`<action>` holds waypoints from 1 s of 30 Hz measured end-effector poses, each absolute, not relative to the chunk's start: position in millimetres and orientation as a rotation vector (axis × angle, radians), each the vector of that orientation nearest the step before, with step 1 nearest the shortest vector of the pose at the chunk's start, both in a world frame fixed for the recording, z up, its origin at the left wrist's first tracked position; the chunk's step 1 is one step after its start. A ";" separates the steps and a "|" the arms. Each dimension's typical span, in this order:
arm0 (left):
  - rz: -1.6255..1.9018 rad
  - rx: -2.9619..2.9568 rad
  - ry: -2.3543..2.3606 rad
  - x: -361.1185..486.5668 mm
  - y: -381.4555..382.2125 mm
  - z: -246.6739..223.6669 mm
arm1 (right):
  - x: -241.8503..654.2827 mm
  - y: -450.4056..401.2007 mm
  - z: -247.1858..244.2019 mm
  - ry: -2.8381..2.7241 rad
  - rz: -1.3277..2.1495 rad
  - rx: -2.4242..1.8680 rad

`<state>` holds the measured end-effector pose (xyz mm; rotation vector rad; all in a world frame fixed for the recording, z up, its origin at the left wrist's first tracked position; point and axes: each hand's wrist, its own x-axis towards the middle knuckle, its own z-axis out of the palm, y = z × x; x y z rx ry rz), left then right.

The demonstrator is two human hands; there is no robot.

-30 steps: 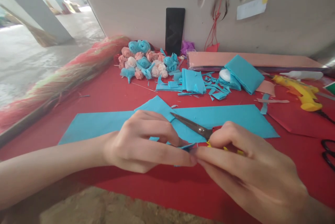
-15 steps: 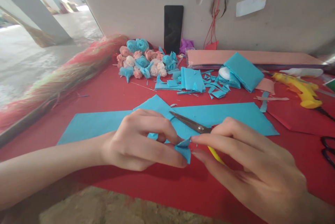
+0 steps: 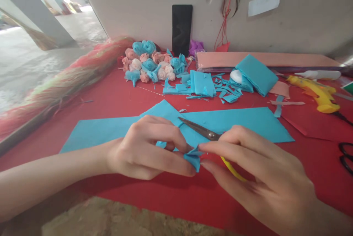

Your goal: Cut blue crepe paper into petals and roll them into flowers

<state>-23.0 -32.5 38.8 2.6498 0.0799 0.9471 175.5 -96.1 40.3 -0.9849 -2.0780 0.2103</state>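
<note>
Between the fingers and thumb of my left hand is a small folded piece of blue crepe paper, flaring out to the right. The fingertips of my right hand are at its right edge, with the index finger along the upper corner and the thumb just below. Scissors lie beneath my right hand, blades pointing left, their yellow handle partly covered. Under both hands a long blue paper strip lies across the red table, and a square blue piece rests on it.
Blue, pink and white paper roses are heaped at the back left. A phone leans on the wall. Blue scraps and a folded blue stack lie behind the strip. A yellow glue gun sits at the right, near black-handled scissors.
My right hand has shifted slightly left and its index finger sits closer over the paper's upper corner. More of the yellow handle shows. My left hand stays nearly still.
</note>
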 end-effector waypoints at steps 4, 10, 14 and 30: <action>0.956 2.670 0.105 -21.9 -32.9 40.7 | 176.8 -95.5 38.5 -2.100 0.190 -0.931; 1.062 2.604 0.057 -17.1 -32.6 41.9 | 179.2 -97.6 37.6 -2.134 0.214 -0.896; 1.070 2.578 0.059 -15.6 -32.2 41.5 | 180.0 -96.9 37.4 -2.138 0.199 -0.867; 0.976 2.678 0.096 -21.6 -32.7 40.7 | 178.8 -89.9 41.8 -1.931 0.482 -0.900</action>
